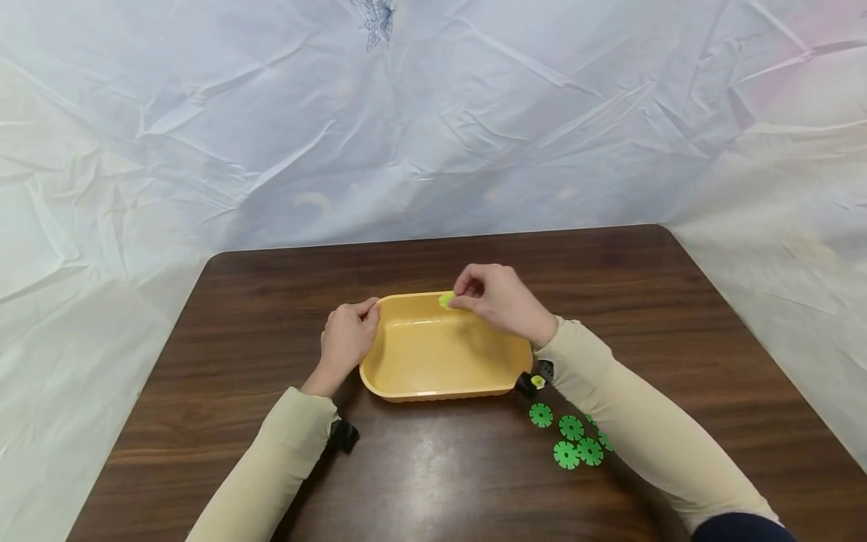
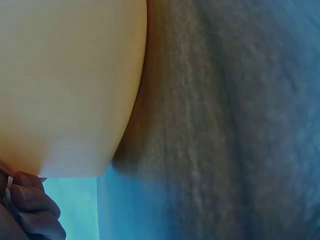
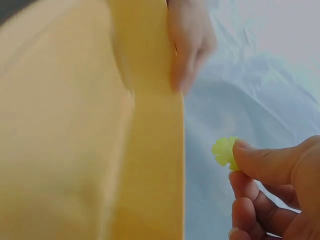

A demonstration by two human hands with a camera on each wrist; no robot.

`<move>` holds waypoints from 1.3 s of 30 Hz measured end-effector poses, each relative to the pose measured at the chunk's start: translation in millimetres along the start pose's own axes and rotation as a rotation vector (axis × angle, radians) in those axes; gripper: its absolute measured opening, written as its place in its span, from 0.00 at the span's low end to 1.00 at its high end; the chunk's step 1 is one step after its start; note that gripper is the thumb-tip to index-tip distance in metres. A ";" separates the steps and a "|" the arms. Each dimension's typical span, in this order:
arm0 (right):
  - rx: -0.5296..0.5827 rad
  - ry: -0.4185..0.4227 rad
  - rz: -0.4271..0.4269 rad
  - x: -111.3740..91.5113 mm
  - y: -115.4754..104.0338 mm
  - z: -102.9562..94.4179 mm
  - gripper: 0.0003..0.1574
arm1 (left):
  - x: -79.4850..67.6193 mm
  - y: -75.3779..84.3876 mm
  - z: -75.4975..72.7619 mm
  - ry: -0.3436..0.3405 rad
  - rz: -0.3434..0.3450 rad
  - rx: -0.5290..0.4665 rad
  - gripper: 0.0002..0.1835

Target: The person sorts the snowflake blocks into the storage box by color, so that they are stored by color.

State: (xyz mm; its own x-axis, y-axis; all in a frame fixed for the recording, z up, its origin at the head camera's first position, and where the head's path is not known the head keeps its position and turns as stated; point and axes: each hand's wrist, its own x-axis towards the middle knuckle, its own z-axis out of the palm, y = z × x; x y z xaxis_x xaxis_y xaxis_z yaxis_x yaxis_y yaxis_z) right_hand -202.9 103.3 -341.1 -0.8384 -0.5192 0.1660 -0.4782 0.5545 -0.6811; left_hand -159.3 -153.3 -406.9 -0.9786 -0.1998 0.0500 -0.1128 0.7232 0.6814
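My right hand (image 1: 504,301) pinches a yellow-green notched plastic disc (image 3: 223,151) between thumb and fingers. In the head view it is over the far rim of a yellow rectangular tray (image 1: 433,361). On the tray's far left corner, my left hand (image 1: 345,339) grips the rim; its curled fingers (image 2: 37,205) show at the lower left of the left wrist view. The tray's visible floor is bare, and my right hand hides part of its far right side.
Several green notched discs (image 1: 571,427) lie on the dark wooden table (image 1: 271,467), right of the tray's near side, some partly behind the right sleeve (image 1: 630,399). A pale wrinkled sheet (image 1: 420,135) hangs behind the table.
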 end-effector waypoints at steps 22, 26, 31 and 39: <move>-0.159 -0.313 0.195 34.2 -26.4 60.7 0.05 | 0.7 2.5 3.8 0.020 0.015 0.018 0.19; -0.163 -0.310 0.228 35.6 -24.9 64.4 0.04 | 0.8 2.6 4.1 0.003 0.008 0.022 0.19; -0.178 -0.281 0.256 38.4 -23.4 68.2 0.05 | 1.2 3.7 3.7 0.001 0.013 0.028 0.19; -0.190 -0.276 0.273 42.4 -24.8 68.0 0.05 | 3.0 5.3 5.4 0.005 0.022 0.012 0.19</move>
State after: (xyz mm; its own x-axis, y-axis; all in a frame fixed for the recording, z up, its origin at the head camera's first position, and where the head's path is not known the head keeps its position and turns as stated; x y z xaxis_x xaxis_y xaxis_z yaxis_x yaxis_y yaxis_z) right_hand -208.8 23.4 -365.6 -0.8519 -0.4768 -0.2167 -0.3099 0.7924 -0.5254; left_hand -163.8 -146.6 -407.0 -0.9799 -0.1870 0.0690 -0.0931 0.7356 0.6710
